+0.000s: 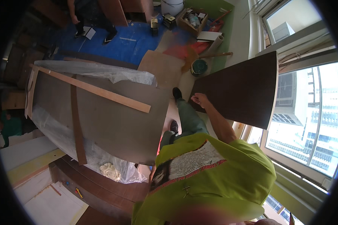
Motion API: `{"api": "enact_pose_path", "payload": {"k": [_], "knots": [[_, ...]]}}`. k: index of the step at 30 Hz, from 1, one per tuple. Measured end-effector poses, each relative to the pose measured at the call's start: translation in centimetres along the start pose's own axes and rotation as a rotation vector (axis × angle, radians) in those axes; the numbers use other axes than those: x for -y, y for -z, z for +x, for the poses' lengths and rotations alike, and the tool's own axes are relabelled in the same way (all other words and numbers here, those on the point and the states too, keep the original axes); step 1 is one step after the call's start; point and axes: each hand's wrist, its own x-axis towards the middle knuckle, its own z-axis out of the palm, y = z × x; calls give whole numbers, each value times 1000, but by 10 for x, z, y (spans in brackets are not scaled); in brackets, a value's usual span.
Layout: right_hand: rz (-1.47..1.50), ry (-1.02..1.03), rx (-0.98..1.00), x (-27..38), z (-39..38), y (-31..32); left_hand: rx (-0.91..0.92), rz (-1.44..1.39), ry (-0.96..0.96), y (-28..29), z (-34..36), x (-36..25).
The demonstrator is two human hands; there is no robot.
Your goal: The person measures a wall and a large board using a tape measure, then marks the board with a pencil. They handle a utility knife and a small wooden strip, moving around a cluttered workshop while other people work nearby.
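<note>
**Hauling a dark panel past the window**

Closest to the lens is my lime-green shirt (214,176), filling the bottom of the view, with my green trousers and black shoes (175,93) poking out beyond it toward the floor.

Biggest thing around is the big grey board (112,120) lying flat on my left like a work surface, with clear plastic sheeting (97,71) bunched along its far edge and more hanging off the near one. A long pale wood strip (97,91) lies diagonally across it, and a darker, narrower strip (77,123) crosses under that, running toward me.

Next down in size: the dark brown panel (240,90) I'm carrying. It's up off the floor on my right, between me and the window (308,108), tilted, with its curved edge at the top. My right hand (200,99) is clamped on its lower left edge, fingers wrapped round it, arm stretched out. My left hand isn't in shot.

Further off on the floor there's a blue mat (127,41), brown cardboard (163,67), a green bucket (199,67) and a box of odds and ends (191,20). Another person's legs (92,26) stand on the blue mat, well apart from me.
</note>
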Motion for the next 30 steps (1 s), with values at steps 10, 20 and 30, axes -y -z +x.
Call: {"api": "enact_pose_path", "payload": {"k": [10,20,30], "knots": [[-17,-315,-215,86,157,3,-99,-84,114,-118,35,-117],[70,537,27,503,376,-39,-182,-118,165,-206,31,-223],[-455,817,259,495,336,-96,-235,-244,159,-250,8,-223]]}}
